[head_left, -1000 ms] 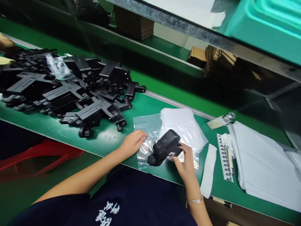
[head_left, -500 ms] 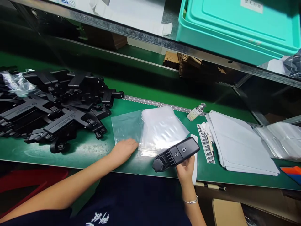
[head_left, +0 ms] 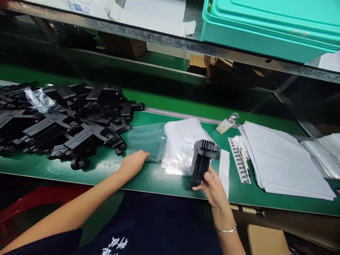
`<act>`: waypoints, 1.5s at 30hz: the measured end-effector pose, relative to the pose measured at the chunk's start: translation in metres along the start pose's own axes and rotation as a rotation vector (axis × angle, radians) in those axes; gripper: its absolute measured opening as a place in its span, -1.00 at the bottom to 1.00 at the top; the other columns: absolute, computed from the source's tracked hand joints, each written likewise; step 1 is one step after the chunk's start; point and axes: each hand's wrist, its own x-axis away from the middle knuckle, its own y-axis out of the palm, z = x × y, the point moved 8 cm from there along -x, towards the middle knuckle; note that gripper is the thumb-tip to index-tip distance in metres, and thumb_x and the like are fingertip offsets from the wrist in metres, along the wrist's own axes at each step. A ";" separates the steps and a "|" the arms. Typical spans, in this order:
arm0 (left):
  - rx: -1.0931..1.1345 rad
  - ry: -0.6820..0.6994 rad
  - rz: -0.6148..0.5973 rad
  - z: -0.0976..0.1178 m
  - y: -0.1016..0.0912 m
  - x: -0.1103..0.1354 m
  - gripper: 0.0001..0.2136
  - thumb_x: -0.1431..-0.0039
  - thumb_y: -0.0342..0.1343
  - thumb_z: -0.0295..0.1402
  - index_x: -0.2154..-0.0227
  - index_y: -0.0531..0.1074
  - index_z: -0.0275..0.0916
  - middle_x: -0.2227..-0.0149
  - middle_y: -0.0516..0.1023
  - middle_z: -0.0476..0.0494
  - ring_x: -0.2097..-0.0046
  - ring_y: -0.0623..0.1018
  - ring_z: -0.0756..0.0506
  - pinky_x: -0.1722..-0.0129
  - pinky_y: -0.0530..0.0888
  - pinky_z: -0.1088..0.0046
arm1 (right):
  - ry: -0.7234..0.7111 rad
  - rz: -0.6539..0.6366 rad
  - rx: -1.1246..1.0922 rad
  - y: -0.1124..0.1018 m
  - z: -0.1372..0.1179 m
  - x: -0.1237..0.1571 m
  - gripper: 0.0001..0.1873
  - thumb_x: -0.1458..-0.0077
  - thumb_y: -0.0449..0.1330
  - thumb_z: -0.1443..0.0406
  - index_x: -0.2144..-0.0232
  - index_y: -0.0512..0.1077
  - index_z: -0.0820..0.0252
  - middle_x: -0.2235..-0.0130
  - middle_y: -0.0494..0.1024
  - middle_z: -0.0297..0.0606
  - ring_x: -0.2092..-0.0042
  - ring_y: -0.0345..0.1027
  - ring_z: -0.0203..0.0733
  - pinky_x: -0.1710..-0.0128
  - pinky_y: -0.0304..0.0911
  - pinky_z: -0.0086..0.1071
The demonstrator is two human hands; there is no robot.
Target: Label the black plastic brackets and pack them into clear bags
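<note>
My right hand (head_left: 214, 186) grips a black plastic bracket-like part (head_left: 203, 159) by its lower end, fingers and thumb around it. Its ribbed, rounded end points up toward me. At the near edge of a clear plastic bag (head_left: 146, 136), my left hand (head_left: 134, 164) has its fingers pressed together on the film. Some of the bag's near edge is hidden under that hand. This bag lies flat beside a stack of clear bags (head_left: 180, 141), partly overlapped by it.
Many black parts marked BOSCH (head_left: 85, 136) are heaped at left. To the right lie a small pump bottle (head_left: 227, 123), a label strip (head_left: 239, 161), a pen (head_left: 244, 161) and white sheets (head_left: 287, 159). A metal shelf edge (head_left: 164, 40) carrying a teal bin (head_left: 255, 42) crosses above.
My right hand has turned the black part from lying lengthwise to standing with its ribbed end up. My left hand has slid left along the bag's near edge. The view has shifted slightly.
</note>
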 end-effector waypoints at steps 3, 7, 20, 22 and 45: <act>0.069 -0.023 -0.094 -0.002 0.008 -0.001 -0.67 -0.23 -0.23 -0.51 0.13 0.42 -0.23 0.21 0.56 -0.24 0.15 0.58 -0.19 0.21 0.47 0.34 | 0.115 -0.040 -0.152 0.007 0.006 -0.002 -0.52 -0.02 0.29 -0.02 0.12 0.40 0.14 0.21 0.57 -0.16 0.28 0.51 -0.14 0.53 0.51 -0.35; 0.369 -0.073 -0.264 -0.014 0.004 -0.005 -0.74 -0.16 -0.15 -0.45 0.19 0.41 -0.22 0.27 0.59 -0.12 0.25 0.59 -0.12 0.25 0.46 0.42 | 0.165 -0.054 -0.194 0.012 0.013 -0.007 -0.49 -0.01 0.29 -0.04 0.12 0.42 0.18 0.23 0.61 -0.11 0.30 0.53 -0.13 0.57 0.49 -0.37; 0.365 0.096 -0.219 0.023 -0.023 -0.034 -0.77 -0.20 -0.05 -0.40 0.40 0.53 -0.19 0.26 0.59 -0.10 0.24 0.57 -0.12 0.31 0.39 0.46 | -0.020 -0.208 0.462 0.051 -0.010 -0.013 -0.54 -0.04 0.25 0.01 0.07 0.42 0.10 0.31 0.58 -0.27 0.29 0.45 -0.10 0.27 0.38 -0.27; 0.470 0.127 -0.200 0.029 -0.027 -0.038 -0.79 -0.17 -0.06 -0.46 0.35 0.50 -0.21 0.32 0.56 -0.07 0.28 0.55 -0.08 0.32 0.39 0.48 | -0.008 -0.267 0.671 0.067 -0.010 -0.014 -0.61 -0.04 0.26 0.10 0.08 0.43 0.09 0.25 0.58 -0.30 0.22 0.44 -0.10 0.20 0.35 -0.28; 0.583 0.473 0.014 0.077 -0.063 -0.005 -0.75 -0.30 -0.12 -0.40 0.00 0.29 -0.24 0.25 0.56 -0.09 0.24 0.57 -0.07 0.24 0.43 0.46 | -0.506 0.189 1.450 0.082 -0.014 -0.026 -0.54 -0.15 0.08 0.04 0.04 0.40 0.24 0.13 0.59 -0.03 0.12 0.49 0.05 0.22 0.37 -0.19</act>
